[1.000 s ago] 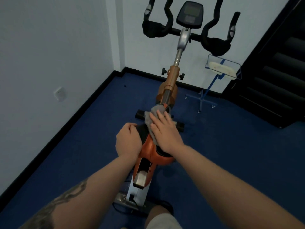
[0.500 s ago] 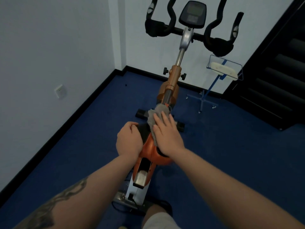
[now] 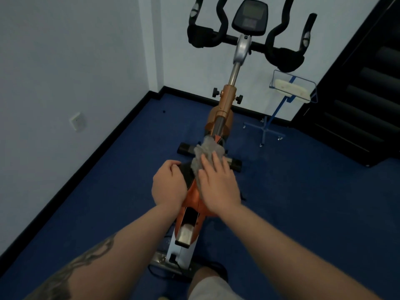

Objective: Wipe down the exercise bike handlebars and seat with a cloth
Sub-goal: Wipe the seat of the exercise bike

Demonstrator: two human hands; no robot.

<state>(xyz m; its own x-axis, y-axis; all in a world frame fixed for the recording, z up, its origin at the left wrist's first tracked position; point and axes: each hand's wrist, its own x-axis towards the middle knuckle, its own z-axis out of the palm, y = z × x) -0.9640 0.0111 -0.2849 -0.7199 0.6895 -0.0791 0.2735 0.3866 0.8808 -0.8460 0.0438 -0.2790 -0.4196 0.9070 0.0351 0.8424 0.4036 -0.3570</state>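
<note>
Your right hand (image 3: 218, 187) lies flat, fingers straight and spread, pressing a crumpled grey cloth (image 3: 206, 153) onto the black-and-orange padded seat (image 3: 190, 182) of the exercise bike; the cloth bunches ahead of your fingertips, over the seat's nose. Your left hand (image 3: 167, 185) curls over the seat's left edge, its grip closed on the padding to steady it.

To do this step well, keep that left hand braced so the seat does not twist under pressure. Spread the cloth flatter under your palm: bunched as it is, only part of it probably meets the surface. Work in overlapping strokes from the nose back toward you, then shift the left hand so the edge it covers gets wiped too. The orange rear portion near your wrist likely needs a pass as well.

Beyond the seat, the black curved foam-padded handlebars (image 3: 251, 37) stand well apart at the top of the silver-and-orange post (image 3: 229, 94), flanking a dark grey console screen (image 3: 250, 17); you are not touching them at this moment. A blue wire stand with a pale tray (image 3: 290, 87) sits near the wall on the dark blue carpet floor (image 3: 303, 191), beside black stairs (image 3: 368, 94).

No brand, label or writing is legible; the console display is too dim to read.
</note>
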